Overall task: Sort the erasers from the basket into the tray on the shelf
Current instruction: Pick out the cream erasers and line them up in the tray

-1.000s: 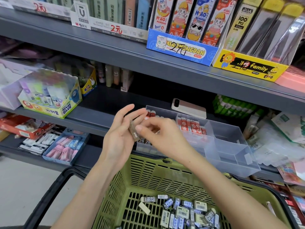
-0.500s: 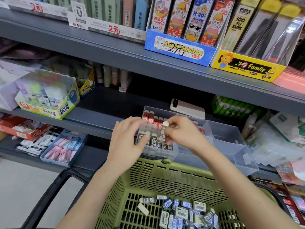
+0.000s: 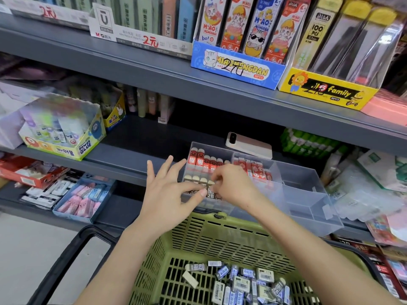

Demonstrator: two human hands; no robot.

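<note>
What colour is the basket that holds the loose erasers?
The basket is green, seen best in the head view.

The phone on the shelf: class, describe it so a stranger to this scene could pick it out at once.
Find the middle grey shelf, then the clear tray at its front edge. Just behind the tray's back wall lies the phone, flat. What sets it apart: a pale, unprinted slab with a dark camera block at its left end.

- Tray [image 3: 308,194]: clear plastic, divided into compartments, on the front edge of a shelf [image 3: 123,164].
- Red-sleeved erasers [image 3: 199,160] stand upright in its back-left row; dark 2B erasers [image 3: 193,180] stand before them.
- Basket [image 3: 220,236]: green, slotted, just below the tray.
- Loose erasers [image 3: 242,280] lie heaped on its floor.
</note>
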